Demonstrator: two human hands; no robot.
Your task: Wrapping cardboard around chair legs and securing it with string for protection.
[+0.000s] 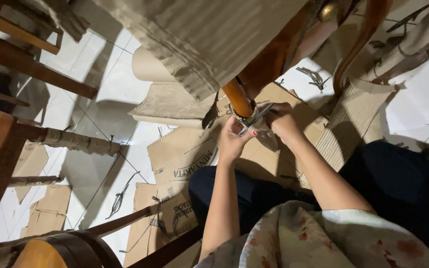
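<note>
At the polished orange-brown wooden chair leg [238,99], our left hand [233,135] and right hand [280,120] pinch a grey plastic strap [255,119] wrapped there. Flattened brown cardboard sheets [184,159] lie on the white tiled floor [105,89] below.

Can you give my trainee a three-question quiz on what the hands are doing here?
1. True or false: both hands work at the lower end of the wooden leg.
2. What lies under the work, on the tiled floor? A) flattened cardboard B) a rug C) a metal tray
3. What does the left hand pinch with the right hand?

Key
1. True; both meet at the leg's foot.
2. A.
3. A pale strip wound around the leg's end; its material is hard to tell. Both sets of fingers are closed on it.
</note>
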